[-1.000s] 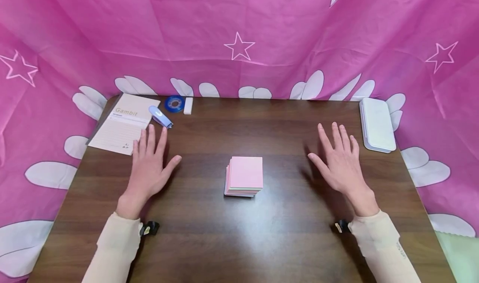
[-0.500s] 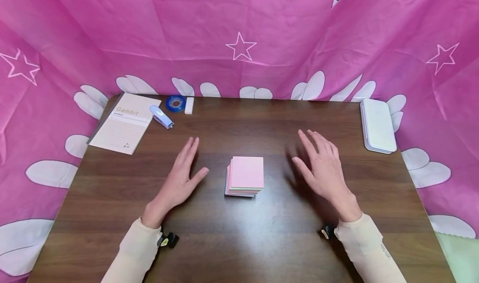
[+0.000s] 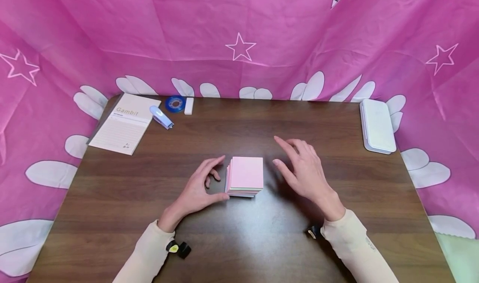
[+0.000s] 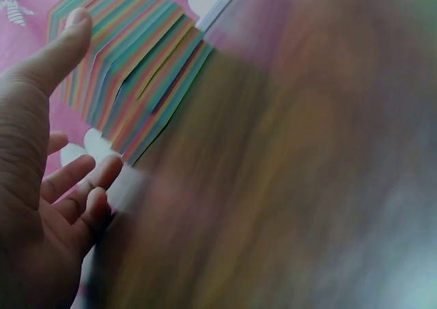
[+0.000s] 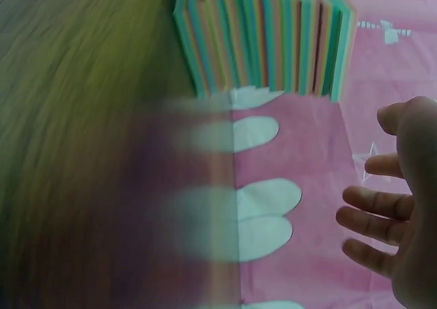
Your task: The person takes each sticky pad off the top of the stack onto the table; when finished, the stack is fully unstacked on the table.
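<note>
A tall stack of square sticky notes (image 3: 247, 172) stands mid-table with a pink sheet on top. In both wrist views its sides show many coloured layers, slightly uneven. Close to its left side is my left hand (image 3: 197, 189), fingers loosely bent and thumb near the front left corner; whether the thumb touches the stack I cannot tell. Apart from the stack on its right, my right hand (image 3: 308, 175) hovers with its fingers relaxed and nothing in them. The right wrist view also shows that hand (image 5: 403, 207) beside the stack with a gap between.
At the back left lie a notebook (image 3: 123, 125), a light blue stapler (image 3: 161, 116), a blue tape roll (image 3: 175, 104) and a white eraser (image 3: 188, 106). A white case (image 3: 378, 125) sits at the right edge. Pink cloth (image 3: 194, 33) surrounds the table (image 3: 232, 249).
Both hands have moved inward toward the stack, the left one up to its left side, the right one closer from the right. The stack has stayed in place.
</note>
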`<state>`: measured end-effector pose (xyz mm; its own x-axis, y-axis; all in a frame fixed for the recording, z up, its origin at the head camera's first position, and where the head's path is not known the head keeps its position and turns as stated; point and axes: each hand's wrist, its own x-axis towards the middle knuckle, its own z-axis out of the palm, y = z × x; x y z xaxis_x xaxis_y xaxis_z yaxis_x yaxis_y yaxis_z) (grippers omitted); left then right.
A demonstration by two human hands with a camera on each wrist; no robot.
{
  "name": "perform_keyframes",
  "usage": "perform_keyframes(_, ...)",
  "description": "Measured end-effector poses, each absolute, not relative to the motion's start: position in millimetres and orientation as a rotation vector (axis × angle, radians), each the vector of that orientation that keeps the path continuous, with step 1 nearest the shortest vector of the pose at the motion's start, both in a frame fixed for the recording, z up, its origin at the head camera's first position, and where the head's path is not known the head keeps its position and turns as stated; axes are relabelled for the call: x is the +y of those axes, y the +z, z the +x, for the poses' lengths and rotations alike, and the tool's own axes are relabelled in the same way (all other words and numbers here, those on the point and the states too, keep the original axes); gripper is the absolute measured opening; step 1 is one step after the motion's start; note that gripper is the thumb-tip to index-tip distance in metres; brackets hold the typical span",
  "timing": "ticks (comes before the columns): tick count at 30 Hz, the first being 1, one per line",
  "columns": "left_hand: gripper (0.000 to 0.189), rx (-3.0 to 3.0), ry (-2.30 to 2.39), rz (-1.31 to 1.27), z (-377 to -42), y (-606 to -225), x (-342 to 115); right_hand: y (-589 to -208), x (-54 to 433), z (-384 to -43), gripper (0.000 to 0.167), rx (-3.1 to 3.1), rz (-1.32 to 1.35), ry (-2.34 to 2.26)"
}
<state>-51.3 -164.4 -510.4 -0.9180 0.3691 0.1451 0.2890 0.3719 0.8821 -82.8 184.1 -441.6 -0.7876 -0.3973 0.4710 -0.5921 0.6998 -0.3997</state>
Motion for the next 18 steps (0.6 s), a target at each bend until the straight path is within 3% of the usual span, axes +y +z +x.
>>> perform_keyframes(8,0.095,2.550,1.598,0.610,-51.7,-515.5,-155.3,-432.5,168.7,-76.1,0.052,-2.601,0.862,0.968)
perform_keyframes(18,0.092,2.576,1.579,0.659,-50.9,-520.8,-154.3,-429.7,158.7,-73.8,0.072,-2.742,0.958,1.041)
